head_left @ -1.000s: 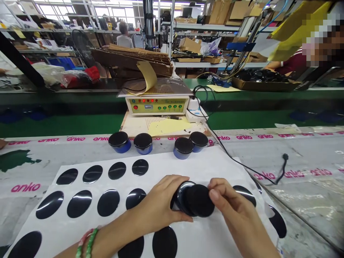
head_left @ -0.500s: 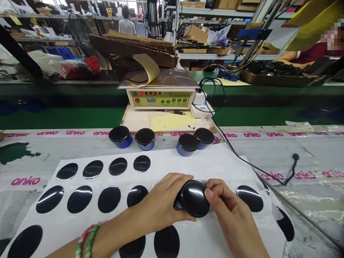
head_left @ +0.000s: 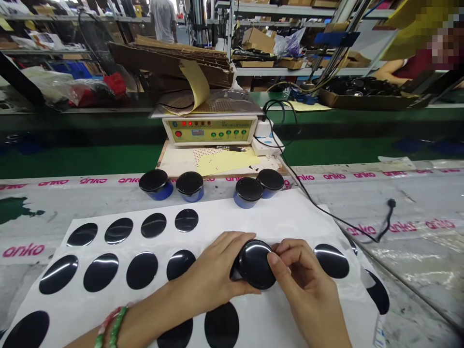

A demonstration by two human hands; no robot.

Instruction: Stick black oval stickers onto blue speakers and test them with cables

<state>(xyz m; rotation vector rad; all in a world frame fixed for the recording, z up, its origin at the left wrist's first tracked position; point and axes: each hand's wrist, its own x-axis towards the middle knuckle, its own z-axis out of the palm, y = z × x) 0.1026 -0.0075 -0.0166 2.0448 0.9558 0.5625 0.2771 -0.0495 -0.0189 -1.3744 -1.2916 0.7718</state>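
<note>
The left hand (head_left: 217,265) was curled round the side of a round black piece (head_left: 255,266), thumb below and fingers above; the right hand (head_left: 311,276) had its thumb and forefinger pinched at the right rim of that piece, the other fingers bent inward; the piece was held over the right half of a white sheet (head_left: 232,217), its glossy face tilted up; the sheet lay on a desk (head_left: 90,198) covered in plastic with pink lettering; flat black discs (head_left: 142,270) ran in rows from the sheet's far left corner towards its near edge, and another disc (head_left: 331,261) lay near its right edge; four blue cups with black tops (head_left: 155,183) stood near the desk's far edge, two apart on the left, two close together on the right; beyond that edge, a control box (head_left: 210,131) with red lights sat on a wooden board (head_left: 177,159), a pen (head_left: 232,149) and yellow paper (head_left: 224,162) in front of it; a black cable (head_left: 319,209) curved down past the sheet's far right corner to its plug (head_left: 391,203), on the desk's right side.
</note>
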